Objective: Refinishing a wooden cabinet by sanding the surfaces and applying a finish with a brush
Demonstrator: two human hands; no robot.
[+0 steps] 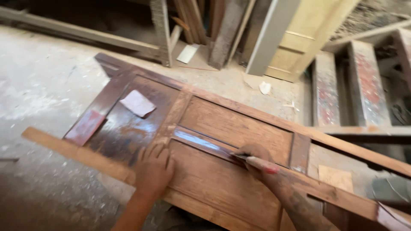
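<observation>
The wooden door (pixel 222 141) lies flat across the dusty floor (pixel 43 85). The left hand (pixel 154 169) rests open and flat on its lower panel, gripping nothing. The right hand (pixel 257 160) is closed around a brush (pixel 252 161) at the centre rail. The far end looks glossy dark, 1 sandpaper sheet (pixel 137 102) lying there; the near panels look bare.

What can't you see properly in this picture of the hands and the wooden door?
- Head view: the tip of the tool in the right hand is motion-blurred, so its kind is unclear.
- The wooden door runs off the right and bottom edges.
- The left hand lies flat, hiding the wood beneath.
- The small white scraps on the floor are too small to identify.
</observation>
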